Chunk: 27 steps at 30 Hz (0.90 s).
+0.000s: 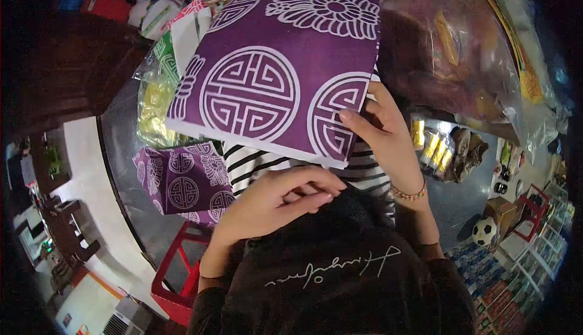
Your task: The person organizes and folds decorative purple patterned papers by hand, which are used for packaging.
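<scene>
A purple patterned sheet with white round emblems and flower shapes lies over my lap, its white lower edge facing me. It looks like paper, folded or stacked. My right hand grips its right edge, thumb on top and the other fingers partly hidden beneath. Just below the front edge, my left hand is loosely bent with nothing in it, its thumb slightly apart from the fingers. More purple sheet with the same print hangs lower at the left.
Plastic bags with gold packets sit at the left, and a large clear bag bulges at the right. Gold rolls lie beyond my right wrist. A red stool, a football and stacked goods stand lower down.
</scene>
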Motion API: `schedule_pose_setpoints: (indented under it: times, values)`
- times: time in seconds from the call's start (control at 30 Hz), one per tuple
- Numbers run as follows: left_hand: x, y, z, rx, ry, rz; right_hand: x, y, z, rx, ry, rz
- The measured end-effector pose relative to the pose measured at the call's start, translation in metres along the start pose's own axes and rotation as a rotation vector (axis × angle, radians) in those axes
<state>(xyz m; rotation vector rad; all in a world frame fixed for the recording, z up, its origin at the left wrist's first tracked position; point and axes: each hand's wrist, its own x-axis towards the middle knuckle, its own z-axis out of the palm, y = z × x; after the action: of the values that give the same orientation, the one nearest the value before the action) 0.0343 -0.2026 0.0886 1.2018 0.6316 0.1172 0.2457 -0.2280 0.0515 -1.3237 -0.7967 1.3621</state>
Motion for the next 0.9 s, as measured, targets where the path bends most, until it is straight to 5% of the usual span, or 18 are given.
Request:
schedule_pose_setpoints:
  times: [0.13,0.2,0.3,0.37,0.53,0.6,0.73,0.83,0.9]
  values:
    - [-0.005,0.055,-0.02,0.228,0.095,0.048,0.011,0.0,-0.026,-0.164,-0.115,-0.098]
    - [0.005,0.064,-0.043,0.551,0.154,0.272,0.019,-0.004,-0.044,-0.296,-0.252,-0.184]
    - [0.044,0.095,-0.07,0.54,0.371,0.374,0.037,-0.018,-0.071,-0.248,-0.357,-0.113]
    - [0.094,0.1,-0.108,0.752,0.345,0.642,0.048,-0.03,-0.074,-0.245,-0.421,-0.123]
    - [0.199,0.102,-0.167,0.742,0.426,0.423,0.075,-0.031,-0.091,-0.238,-0.511,-0.115]
    - [0.219,0.103,-0.179,0.617,0.375,-0.028,0.083,-0.031,-0.097,-0.382,-0.406,-0.103]
    - [0.222,0.095,-0.202,0.59,0.183,0.013,0.078,-0.031,-0.103,-0.281,-0.328,-0.032]
    - [0.219,0.087,-0.191,0.745,0.239,0.264,0.07,-0.028,-0.105,-0.282,-0.357,-0.075]
    - [0.224,0.08,-0.18,0.676,0.124,0.152,0.068,-0.019,-0.105,-0.204,-0.367,-0.141]
